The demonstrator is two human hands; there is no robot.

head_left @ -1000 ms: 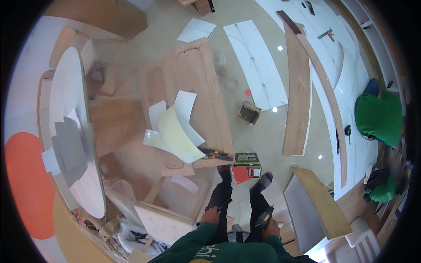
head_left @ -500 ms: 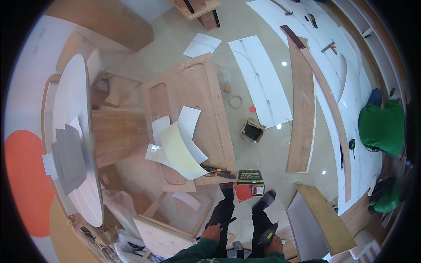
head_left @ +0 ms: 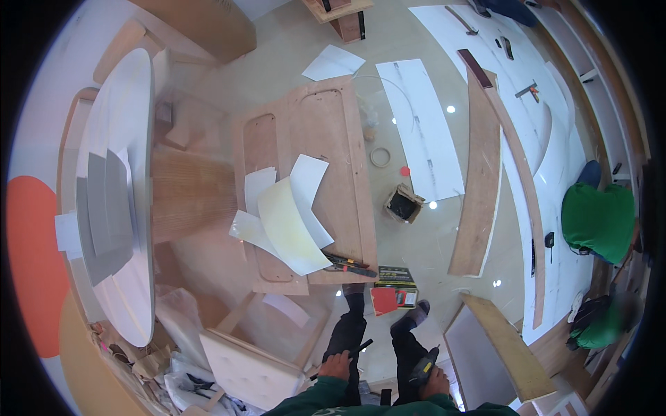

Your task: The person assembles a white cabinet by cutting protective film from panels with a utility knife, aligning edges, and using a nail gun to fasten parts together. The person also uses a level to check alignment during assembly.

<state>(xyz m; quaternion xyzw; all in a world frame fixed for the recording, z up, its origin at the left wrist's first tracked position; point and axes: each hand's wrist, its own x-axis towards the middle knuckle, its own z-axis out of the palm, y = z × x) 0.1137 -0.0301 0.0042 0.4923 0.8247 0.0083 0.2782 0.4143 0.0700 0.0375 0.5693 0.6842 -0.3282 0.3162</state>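
So compared with a second ago the whole view has slid: the plywood panel [head_left: 305,180] with the white sheets [head_left: 288,215] curled on top sits closer to the middle of the frame now, and the red-and-yellow box [head_left: 395,291] on the floor is just ahead of the shoes rather than further up. The feet look planted a bit nearer that panel, so my read is the person has stepped up to it and is getting set to work there, drill ready.

Hands are both low, right at the bottom edge, hanging close to the thighs with green sleeves above them. The right hand [head_left: 436,381] is wrapped tight around the grip of a cordless drill [head_left: 423,367], nose pointing up and forward toward the floor ahead. The left hand [head_left: 338,365] is closed around a thin dark rod-like tool [head_left: 357,349] that pokes forward past the knee; can't tell exactly what it is.

A couple of red-handled tools [head_left: 347,263] lie on the near corner of the panel, just beyond the left shoe. Over on the right another person in green [head_left: 596,218] is crouched by the long boards.
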